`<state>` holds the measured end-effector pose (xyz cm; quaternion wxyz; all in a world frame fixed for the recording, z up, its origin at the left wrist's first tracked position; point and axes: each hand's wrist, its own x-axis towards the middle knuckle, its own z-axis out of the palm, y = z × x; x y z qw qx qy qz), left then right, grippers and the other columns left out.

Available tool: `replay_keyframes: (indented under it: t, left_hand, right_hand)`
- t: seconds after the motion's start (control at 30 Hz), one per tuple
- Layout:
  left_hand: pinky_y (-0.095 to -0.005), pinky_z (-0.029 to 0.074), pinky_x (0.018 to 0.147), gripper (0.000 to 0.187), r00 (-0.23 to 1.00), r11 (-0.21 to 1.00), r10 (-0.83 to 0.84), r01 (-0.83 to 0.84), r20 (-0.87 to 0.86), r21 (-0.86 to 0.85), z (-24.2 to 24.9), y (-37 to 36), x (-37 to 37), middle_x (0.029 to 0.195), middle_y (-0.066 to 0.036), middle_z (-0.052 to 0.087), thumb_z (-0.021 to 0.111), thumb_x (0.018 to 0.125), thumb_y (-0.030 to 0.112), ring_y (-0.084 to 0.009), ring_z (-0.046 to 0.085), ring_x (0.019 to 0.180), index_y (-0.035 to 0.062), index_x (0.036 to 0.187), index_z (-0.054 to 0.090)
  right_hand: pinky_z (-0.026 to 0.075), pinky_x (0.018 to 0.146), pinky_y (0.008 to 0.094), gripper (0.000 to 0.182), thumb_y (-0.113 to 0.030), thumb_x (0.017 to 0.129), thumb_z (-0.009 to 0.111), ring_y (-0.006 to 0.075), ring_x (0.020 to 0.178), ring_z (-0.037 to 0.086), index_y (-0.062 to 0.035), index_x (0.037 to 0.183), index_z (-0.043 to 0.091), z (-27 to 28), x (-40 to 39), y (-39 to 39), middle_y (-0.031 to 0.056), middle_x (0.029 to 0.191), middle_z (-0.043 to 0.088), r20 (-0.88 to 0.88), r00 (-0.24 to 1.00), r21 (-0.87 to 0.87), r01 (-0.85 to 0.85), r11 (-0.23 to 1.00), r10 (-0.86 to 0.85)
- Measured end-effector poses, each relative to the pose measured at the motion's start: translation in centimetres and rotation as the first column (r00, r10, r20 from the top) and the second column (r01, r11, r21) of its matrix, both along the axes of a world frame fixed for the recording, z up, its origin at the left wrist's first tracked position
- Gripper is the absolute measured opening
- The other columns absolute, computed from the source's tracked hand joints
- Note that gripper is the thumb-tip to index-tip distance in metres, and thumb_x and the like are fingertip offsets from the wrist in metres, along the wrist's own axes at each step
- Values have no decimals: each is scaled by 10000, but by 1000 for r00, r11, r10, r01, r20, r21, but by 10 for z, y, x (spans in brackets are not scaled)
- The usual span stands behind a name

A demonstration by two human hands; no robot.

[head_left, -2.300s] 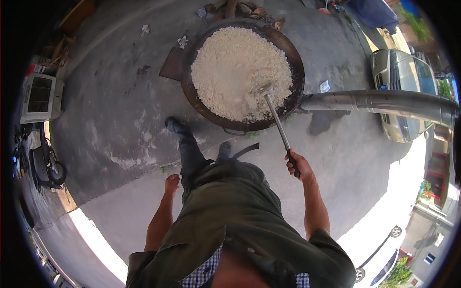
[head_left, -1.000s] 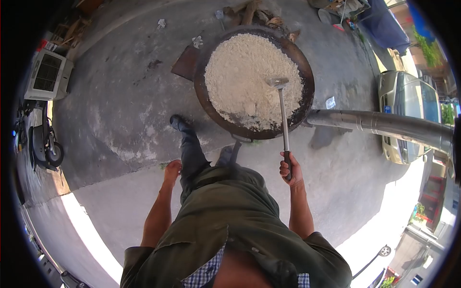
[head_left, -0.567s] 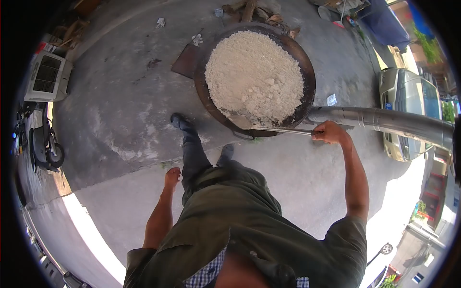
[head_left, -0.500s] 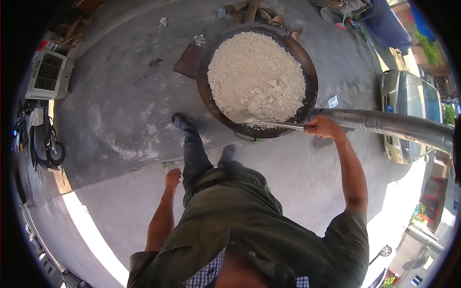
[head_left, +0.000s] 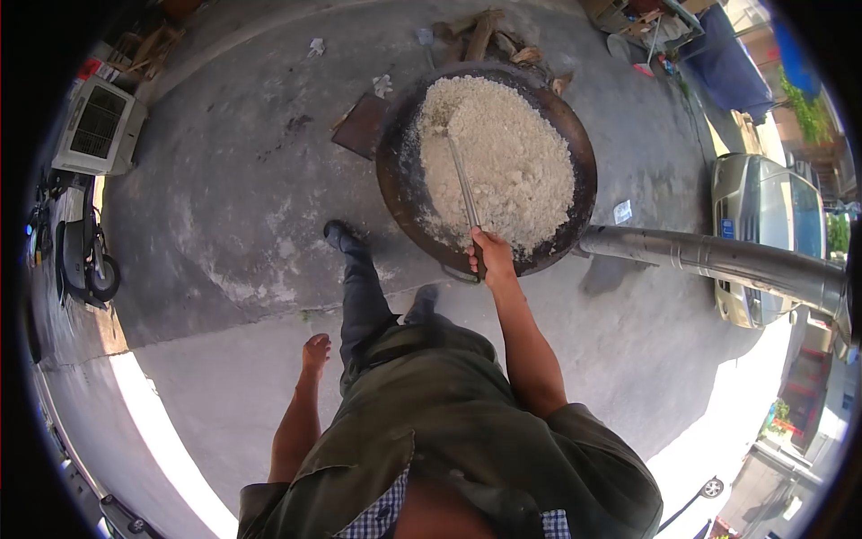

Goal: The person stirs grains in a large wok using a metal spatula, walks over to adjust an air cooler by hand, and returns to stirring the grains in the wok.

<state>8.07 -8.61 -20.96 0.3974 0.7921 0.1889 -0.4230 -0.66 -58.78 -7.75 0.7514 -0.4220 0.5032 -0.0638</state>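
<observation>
My right hand (head_left: 489,257) is wrapped round the dark grip of a long-handled spatula (head_left: 461,180), above the near rim of a large dark wok (head_left: 397,193). The spatula's metal shaft points away from me, and its head is sunk in a pale, crumbly, flour-like mass (head_left: 516,162) heaped in the wok. On the wok's left side a strip of dark metal shows, with pale crumbs on it. My left hand (head_left: 315,353) hangs beside my left leg, well apart from the wok. Its fingers are curled, with nothing visible in them.
A thick metal pipe (head_left: 709,253) runs from the wok's right side. Firewood (head_left: 480,38) lies behind the wok, and a brown board (head_left: 361,126) at its left. A car (head_left: 763,238) stands right; a motorbike (head_left: 88,256) and a white box-shaped unit (head_left: 97,126) stand left.
My right hand has swung left from the wok's right edge to its near middle. The spatula has turned from sideways to pointing away, and the pale mass has been pushed off the wok's left side.
</observation>
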Motion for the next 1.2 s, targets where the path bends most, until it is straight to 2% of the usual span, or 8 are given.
replay_keyframes:
  t: [0.27, 0.47, 0.63, 0.73, 0.97, 1.03, 1.13, 1.2]
  left_hand:
    - [-353, 529, 728, 307, 998, 996, 20, -15, 58, -85, 3, -23, 21, 990, -22, 699, 589, 916, 268, -156, 645, 891, 116, 1158, 700]
    - [-314, 512, 650, 267, 998, 994, -38, 42, 42, -101, 10, -37, 0, 908, 0, 690, 591, 899, 249, -133, 626, 785, 113, 1089, 721]
    - [-322, 518, 665, 272, 997, 996, -73, 75, 37, -55, 7, -25, -8, 929, -4, 698, 592, 910, 266, -131, 635, 812, 125, 1104, 719]
    - [-333, 521, 680, 284, 998, 999, -21, 23, 58, -42, 3, -18, -12, 944, -4, 699, 595, 920, 287, -129, 635, 828, 134, 1127, 714]
    - [-325, 517, 674, 303, 996, 988, 79, -71, 51, -136, 4, -15, -45, 916, -15, 710, 583, 949, 276, -105, 631, 808, 123, 1168, 727]
    - [-317, 521, 705, 298, 997, 994, -23, 31, 70, -108, -4, -7, -58, 925, -38, 725, 588, 958, 257, -110, 643, 820, 95, 1160, 733]
    - [-307, 523, 767, 291, 968, 976, -143, 172, 206, -133, -26, 15, -82, 962, -70, 740, 602, 962, 238, -131, 665, 862, 53, 1143, 735]
    - [-301, 521, 806, 290, 945, 963, -213, 247, 250, -113, -20, 22, -87, 986, -85, 746, 609, 962, 230, -148, 676, 896, 33, 1134, 734]
  right_hand:
    - [367, 473, 269, 403, -473, 1055, 483, 124, 519, 443, -80, 1099, 562, 48, -72, 44, 2, 682, 494, 237, 932, 328, 189, 926, -274]
    - [336, 460, 249, 432, -554, 1016, 513, 102, 513, 416, -134, 1093, 579, 25, -56, 70, -25, 657, 444, 267, 951, 500, 1, 866, -156]
    - [324, 438, 253, 429, -554, 1007, 531, 96, 504, 394, -132, 1075, 569, -8, -61, 72, -28, 655, 442, 264, 947, 758, -89, 646, -180]
    - [315, 428, 247, 422, -543, 1003, 550, 95, 488, 383, -121, 1026, 557, 13, -77, 71, -27, 652, 444, 199, 978, 550, -55, 834, -66]
    - [319, 431, 258, 446, -574, 994, 545, 98, 476, 385, -129, 964, 533, 3, -82, 69, -28, 627, 434, 169, 986, 649, -102, 754, -13]
    - [330, 441, 280, 458, -593, 991, 537, 100, 471, 388, -137, 950, 518, 9, -84, 54, -28, 615, 427, 233, 970, 697, -117, 707, -69]
    - [335, 434, 263, 463, -590, 983, 555, 86, 469, 388, -132, 924, 530, 20, -83, 79, -39, 612, 428, 224, 973, 487, -63, 871, -55]
    - [342, 432, 255, 468, -589, 980, 560, 82, 471, 396, -128, 906, 535, -7, -90, 86, -42, 612, 431, 263, 965, 636, -175, 752, 3]
